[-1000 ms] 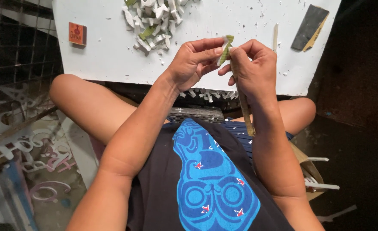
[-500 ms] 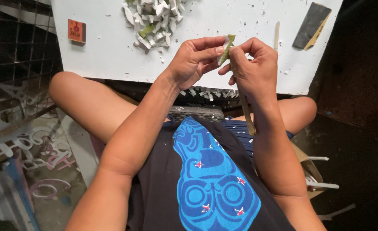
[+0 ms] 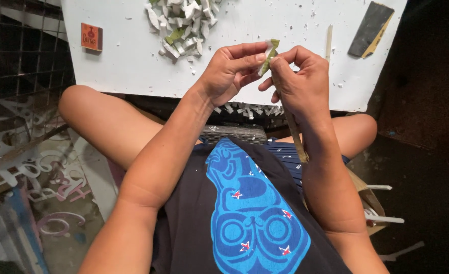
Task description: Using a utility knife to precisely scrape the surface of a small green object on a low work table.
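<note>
Near the upper middle of the frame, above the front edge of the white tabletop (image 3: 133, 66), the two hands meet around a small green and white strip piece (image 3: 268, 55). The left hand (image 3: 232, 71) is closed on the piece, with thumb and fingers pinching it from the left side. The right hand (image 3: 298, 81) is also closed, its fingertips touch the same piece from the right, and it grips a long thin stick (image 3: 295, 134) that goes down along the forearm toward the lap.

Compared with the frame of half a second ago, the hands are at nearly the same place and keep the same pinch; the piece stands a little more upright between the fingers, and no other thing has moved.

On the tabletop, at the upper middle of the frame, lies a pile of white and green cut pieces (image 3: 184, 23). A small orange box (image 3: 91, 36) is at the upper left, a dark flat block (image 3: 370, 29) at the upper right, and a thin pale stick (image 3: 329, 40) just left of it. More white scraps (image 3: 247, 109) lie under the tabletop edge. At the left side of the frame there is a wire grid (image 3: 21, 76) and white cut-out letters (image 3: 36, 172) on the floor; the right side is dark
</note>
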